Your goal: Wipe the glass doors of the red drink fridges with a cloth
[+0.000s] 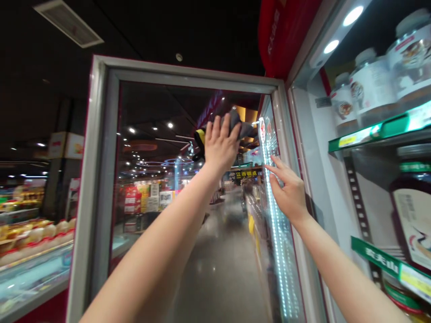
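A glass door with a silver frame stands open in front of me. High on its pane, my left hand presses a dark grey cloth with a yellow and black edge flat against the glass. The fingers lie spread over the cloth, which sticks out on both sides of the hand. Further right and lower, my right hand is at the hinge side of the door, fingers partly stretched and apart, with nothing in it. Its fingertips are at the pane; whether they touch it I cannot tell.
To the right is a lit cooler with bottles on a shelf with green price strips. A red panel juts out above. Left of the door stands a display case with packaged goods. Through the glass, an aisle floor shows.
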Motion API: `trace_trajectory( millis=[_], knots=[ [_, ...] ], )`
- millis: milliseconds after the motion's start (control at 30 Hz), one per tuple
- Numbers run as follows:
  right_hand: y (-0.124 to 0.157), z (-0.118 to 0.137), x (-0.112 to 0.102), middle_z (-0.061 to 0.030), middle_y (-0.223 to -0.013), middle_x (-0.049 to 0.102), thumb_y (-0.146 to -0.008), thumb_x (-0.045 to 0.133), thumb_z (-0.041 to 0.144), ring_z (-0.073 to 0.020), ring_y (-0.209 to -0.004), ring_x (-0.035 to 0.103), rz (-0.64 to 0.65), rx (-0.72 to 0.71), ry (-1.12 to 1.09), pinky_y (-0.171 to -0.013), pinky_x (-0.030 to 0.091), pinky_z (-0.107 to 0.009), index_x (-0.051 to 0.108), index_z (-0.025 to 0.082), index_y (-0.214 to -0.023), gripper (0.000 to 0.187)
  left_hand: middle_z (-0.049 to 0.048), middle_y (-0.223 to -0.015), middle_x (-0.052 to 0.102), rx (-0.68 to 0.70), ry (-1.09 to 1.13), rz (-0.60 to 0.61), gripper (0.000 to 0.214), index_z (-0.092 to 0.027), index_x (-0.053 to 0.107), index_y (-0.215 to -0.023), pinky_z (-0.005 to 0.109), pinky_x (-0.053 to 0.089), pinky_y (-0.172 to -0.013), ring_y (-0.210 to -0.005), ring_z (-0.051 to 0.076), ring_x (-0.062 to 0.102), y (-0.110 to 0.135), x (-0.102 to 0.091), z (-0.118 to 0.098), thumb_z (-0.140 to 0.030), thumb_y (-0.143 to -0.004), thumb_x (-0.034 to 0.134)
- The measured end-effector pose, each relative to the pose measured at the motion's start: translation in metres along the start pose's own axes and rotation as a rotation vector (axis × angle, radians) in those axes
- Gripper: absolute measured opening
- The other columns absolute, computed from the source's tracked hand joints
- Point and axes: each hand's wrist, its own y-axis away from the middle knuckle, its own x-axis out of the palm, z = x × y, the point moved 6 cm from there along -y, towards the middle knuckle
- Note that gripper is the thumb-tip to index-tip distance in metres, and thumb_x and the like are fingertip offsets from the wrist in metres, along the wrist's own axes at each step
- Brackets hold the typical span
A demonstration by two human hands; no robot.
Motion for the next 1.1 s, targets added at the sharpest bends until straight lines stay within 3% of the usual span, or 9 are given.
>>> trace_trajectory(
  millis=[100, 167, 367, 500, 633, 800, 867, 1000, 1100],
  knots=[
    [0.008, -0.001, 0.000, -0.0099, -0.140, 0.062, -0.094, 0.051, 0.018, -0.0236, -0.131, 0.058, 0.054, -0.010, -0.007, -0.112, 0.048, -0.051, 0.072, 0.022, -0.120, 0.034, 0.0055, -0.167, 0.025, -0.227, -0.015, -0.084, 0.056, -0.027, 0.049, -0.149, 0.056, 0.006, -0.127, -0.156, 0.032, 0.016, 0.008, -0.019, 0.036, -0.030, -0.093, 0.054],
    [0.016, -0.004, 0.001, -0.0098, -0.141, 0.061, -0.094, 0.050, 0.017, -0.0239, -0.132, 0.058, 0.092, -0.011, -0.001, -0.113, 0.048, -0.050, 0.071, 0.022, -0.123, 0.036, 0.0046, -0.168, 0.023, -0.250, -0.004, -0.088, 0.057, -0.027, 0.047, -0.150, 0.056, 0.004, -0.127, -0.157, 0.031, 0.012, 0.026, -0.021, 0.037, -0.031, -0.093, 0.054],
    [0.034, 0.013, 0.029, -0.0106, -0.143, 0.060, -0.094, 0.046, 0.012, -0.0254, -0.142, 0.047, 0.230, -0.146, 0.067, -0.118, 0.042, -0.053, 0.070, 0.020, -0.123, 0.039, 0.0026, -0.166, 0.030, 0.104, 0.035, 0.071, 0.051, -0.031, 0.049, -0.147, 0.053, 0.012, -0.127, -0.156, 0.027, 0.018, 0.040, -0.002, -0.001, -0.032, -0.097, 0.050],
    [0.050, 0.033, 0.048, -0.0104, -0.148, 0.056, -0.094, 0.043, 0.007, -0.0249, -0.146, 0.039, 0.341, -0.251, 0.094, -0.118, 0.041, -0.054, 0.063, 0.019, -0.132, 0.045, 0.0015, -0.167, 0.029, -0.074, -0.028, 0.000, 0.053, -0.031, 0.048, -0.149, 0.054, 0.009, -0.127, -0.156, 0.029, 0.017, 0.015, -0.023, 0.044, -0.033, -0.095, 0.051],
    [0.074, 0.047, 0.057, -0.0104, -0.154, 0.048, -0.091, 0.043, 0.004, -0.0248, -0.148, 0.035, 0.435, -0.359, 0.113, -0.116, 0.044, -0.054, 0.056, 0.021, -0.142, 0.055, 0.0047, -0.168, 0.024, -0.320, -0.131, -0.090, 0.057, -0.028, 0.043, -0.152, 0.058, 0.008, -0.126, -0.156, 0.031, 0.013, 0.037, -0.052, 0.079, -0.033, -0.096, 0.049],
    [0.092, 0.075, 0.069, -0.0130, -0.159, 0.038, -0.091, 0.049, 0.006, -0.0306, -0.151, 0.030, 0.385, -0.431, 0.235, -0.119, 0.035, -0.061, 0.057, 0.019, -0.140, 0.052, 0.0015, -0.168, 0.025, -0.091, -0.185, 0.037, 0.054, -0.033, 0.044, -0.151, 0.053, 0.013, -0.127, -0.156, 0.029, 0.017, 0.068, -0.050, 0.067, -0.036, -0.098, 0.047],
    [0.097, 0.091, 0.077, -0.0109, -0.159, 0.039, -0.092, 0.050, 0.010, -0.0308, -0.151, 0.030, 0.379, -0.465, 0.250, -0.121, 0.030, -0.062, 0.057, 0.020, -0.141, 0.050, 0.0003, -0.167, 0.026, -0.066, -0.211, 0.062, 0.054, -0.035, 0.044, -0.151, 0.051, 0.014, -0.127, -0.156, 0.028, 0.018, 0.064, -0.053, 0.081, -0.038, -0.098, 0.047],
    [0.110, 0.108, 0.094, -0.0091, -0.158, 0.041, -0.094, 0.049, 0.012, -0.0287, -0.149, 0.035, 0.411, -0.502, 0.236, -0.120, 0.035, -0.056, 0.055, 0.018, -0.143, 0.050, 0.0051, -0.168, 0.024, -0.345, -0.285, -0.028, 0.058, -0.031, 0.042, -0.153, 0.055, 0.017, -0.125, -0.155, 0.032, 0.020, 0.064, -0.076, 0.136, -0.036, -0.096, 0.049],
    [0.118, 0.107, 0.102, -0.0093, -0.158, 0.042, -0.093, 0.048, 0.011, -0.0298, -0.149, 0.035, 0.415, -0.501, 0.242, -0.119, 0.037, -0.057, 0.055, 0.017, -0.143, 0.050, 0.0086, -0.169, 0.022, -0.473, -0.310, -0.051, 0.061, -0.027, 0.039, -0.155, 0.058, 0.018, -0.124, -0.155, 0.034, 0.019, 0.093, -0.082, 0.149, -0.035, -0.096, 0.049]
  ],
)
